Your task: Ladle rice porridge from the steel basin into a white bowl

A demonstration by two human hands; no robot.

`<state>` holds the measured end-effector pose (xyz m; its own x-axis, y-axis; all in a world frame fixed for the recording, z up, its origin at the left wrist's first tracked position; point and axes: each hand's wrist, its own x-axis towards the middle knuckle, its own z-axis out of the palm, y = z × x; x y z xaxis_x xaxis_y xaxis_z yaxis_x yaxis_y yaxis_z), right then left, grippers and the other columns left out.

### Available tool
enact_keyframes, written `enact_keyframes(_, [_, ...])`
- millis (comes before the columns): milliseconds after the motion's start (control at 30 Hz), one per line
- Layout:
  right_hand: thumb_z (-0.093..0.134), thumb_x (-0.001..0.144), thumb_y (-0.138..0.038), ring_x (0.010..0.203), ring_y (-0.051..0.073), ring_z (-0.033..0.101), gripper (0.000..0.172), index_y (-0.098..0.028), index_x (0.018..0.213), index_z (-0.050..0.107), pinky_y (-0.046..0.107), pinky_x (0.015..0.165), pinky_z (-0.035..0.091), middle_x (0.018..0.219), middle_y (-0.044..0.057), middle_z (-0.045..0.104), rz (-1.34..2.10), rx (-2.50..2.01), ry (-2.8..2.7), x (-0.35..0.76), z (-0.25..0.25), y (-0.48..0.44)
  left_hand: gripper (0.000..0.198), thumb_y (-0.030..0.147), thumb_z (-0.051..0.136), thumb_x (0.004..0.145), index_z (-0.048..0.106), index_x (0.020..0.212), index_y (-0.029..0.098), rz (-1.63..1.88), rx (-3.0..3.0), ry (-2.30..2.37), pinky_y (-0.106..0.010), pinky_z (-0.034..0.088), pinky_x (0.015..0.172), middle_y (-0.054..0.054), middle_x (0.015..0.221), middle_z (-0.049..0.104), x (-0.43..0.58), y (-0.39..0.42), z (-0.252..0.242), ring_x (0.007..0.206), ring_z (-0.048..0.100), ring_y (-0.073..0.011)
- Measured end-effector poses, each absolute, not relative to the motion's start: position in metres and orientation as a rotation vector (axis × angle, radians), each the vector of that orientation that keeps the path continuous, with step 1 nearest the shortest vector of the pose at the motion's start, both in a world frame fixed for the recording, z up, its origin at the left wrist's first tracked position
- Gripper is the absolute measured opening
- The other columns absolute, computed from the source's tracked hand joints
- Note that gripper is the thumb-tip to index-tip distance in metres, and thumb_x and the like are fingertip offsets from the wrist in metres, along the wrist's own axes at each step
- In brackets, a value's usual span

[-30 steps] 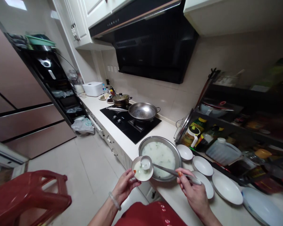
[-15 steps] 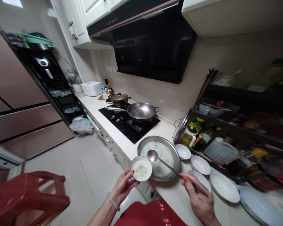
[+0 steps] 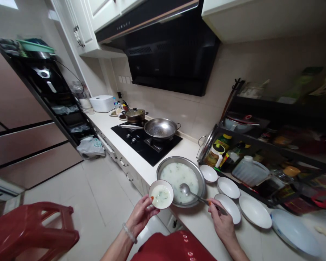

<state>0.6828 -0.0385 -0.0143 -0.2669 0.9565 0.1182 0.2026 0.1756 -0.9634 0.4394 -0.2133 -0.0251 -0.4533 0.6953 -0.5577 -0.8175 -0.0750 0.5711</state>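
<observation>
My left hand [image 3: 143,211] grips a small white bowl [image 3: 161,194] by its rim and side, with pale soup and green bits in it. The bowl is held at the near left edge of a large steel basin [image 3: 203,188], which holds more of the same milky soup [image 3: 178,174]. In my right hand [image 3: 220,217] is the handle of a metal ladle [image 3: 185,189]. The ladle's head is over the basin, at or just in the soup's surface. Several white bowls [image 3: 228,187] stand right of the basin, close to my right hand.
A steel wok [image 3: 161,128] and a lidded pot [image 3: 135,115] sit on the black gas hob [image 3: 149,152]. Bottles and jars fill the dark rack [image 3: 260,130] at right. A blue-white oval plate [image 3: 293,232] lies on the counter. A red stool [image 3: 35,228] stands on the floor at left.
The ladle has moved right and down, away from the small bowl and toward the basin's middle. My left hand still holds the bowl. The view has shifted slightly.
</observation>
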Motion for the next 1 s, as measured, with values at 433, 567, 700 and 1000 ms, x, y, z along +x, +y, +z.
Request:
enact_keyframes(433, [0.070,0.059,-0.057,0.045,0.010,0.044,0.052,-0.013,0.087,0.063,0.019,0.038,0.034,0.052,-0.001,0.057,1.345,-1.278,-1.229,0.681,-0.001,-0.035,0.035,0.012,0.070,0.071,0.045,0.095,0.017,1.729,-0.182,1.080,-0.030,0.056,0.057,-0.004,0.076,0.065,0.440,-0.213,-0.021,0.062,0.068,-0.0190])
enact_keyframes(567, [0.070,0.058,-0.060,0.045,0.011,0.046,0.055,-0.013,0.086,0.064,0.020,0.038,0.036,0.052,0.001,0.057,1.300,-1.265,-1.275,0.682,0.001,-0.035,0.036,0.012,0.070,0.071,0.044,0.095,0.018,1.730,-0.183,1.085,-0.030,0.056,0.057,-0.003,0.075,0.065,0.439,-0.212,-0.022,0.062,0.067,-0.0190])
enact_keyframes(700, [0.070,0.058,-0.060,0.044,0.012,0.047,0.055,-0.013,0.086,0.064,0.022,0.039,0.037,0.052,0.001,0.057,1.277,-1.270,-1.286,0.682,0.002,-0.034,0.036,0.012,0.069,0.071,0.043,0.096,0.018,1.729,-0.183,1.084,-0.030,0.056,0.057,-0.004,0.076,0.065,0.440,-0.212,-0.021,0.062,0.068,-0.0191])
enact_keyframes(1000, [0.071,0.057,-0.057,0.042,0.010,0.044,0.055,-0.012,0.086,0.063,0.018,0.036,0.032,0.052,-0.001,0.056,1.310,-1.309,-1.184,0.682,0.000,-0.033,0.035,0.012,0.069,0.072,0.043,0.094,0.018,1.731,-0.176,1.081,-0.030,0.056,0.057,-0.003,0.074,0.065,0.439,-0.212,-0.022,0.061,0.067,-0.0186])
